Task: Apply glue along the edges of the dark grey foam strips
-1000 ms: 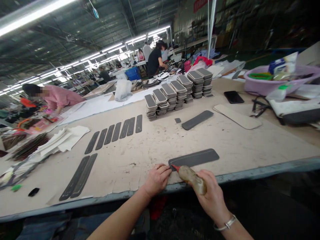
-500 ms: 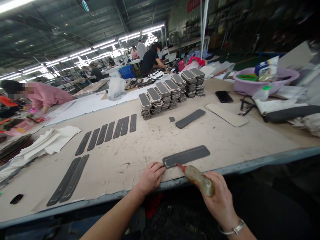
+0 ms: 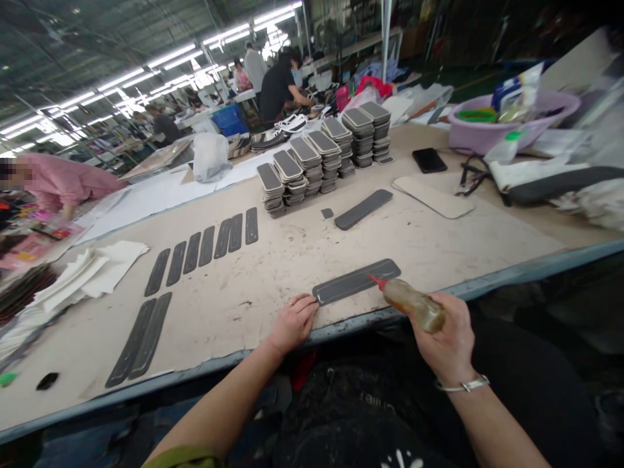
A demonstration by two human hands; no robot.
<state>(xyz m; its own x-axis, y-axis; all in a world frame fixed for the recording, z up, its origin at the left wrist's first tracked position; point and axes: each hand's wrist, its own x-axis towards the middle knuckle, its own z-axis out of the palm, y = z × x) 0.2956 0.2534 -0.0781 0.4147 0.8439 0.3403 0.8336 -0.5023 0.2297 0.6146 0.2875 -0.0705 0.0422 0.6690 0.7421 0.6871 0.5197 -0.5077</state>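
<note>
A long dark grey strip with rounded ends (image 3: 355,281) lies near the table's front edge, a thin glossy line running along it. My left hand (image 3: 292,321) is at its left end, fingers together and pressed on that end. In my right hand (image 3: 451,335) is a squeeze glue bottle (image 3: 414,304), translucent and brownish, my fingers wrapped round it. Its red nozzle (image 3: 377,281) points left, with the tip at or just above the right part of the strip. Beyond, another dark grey strip (image 3: 363,209) lies beside a small dark square (image 3: 327,213).
Stacks of grey, light-edged pieces (image 3: 305,153) stand at the back. Several glossy-lined strips (image 3: 194,249) lie to the left, two longer ones (image 3: 141,338) nearer me. A phone (image 3: 429,160), beige panel (image 3: 433,196) and purple basin (image 3: 475,138) are at right. Co-workers bend over tables beyond.
My right hand has moved the glue bottle rightward along the strip, and the glossy line now reaches further right. My left hand stays at the strip's left end. The view has shifted slightly.
</note>
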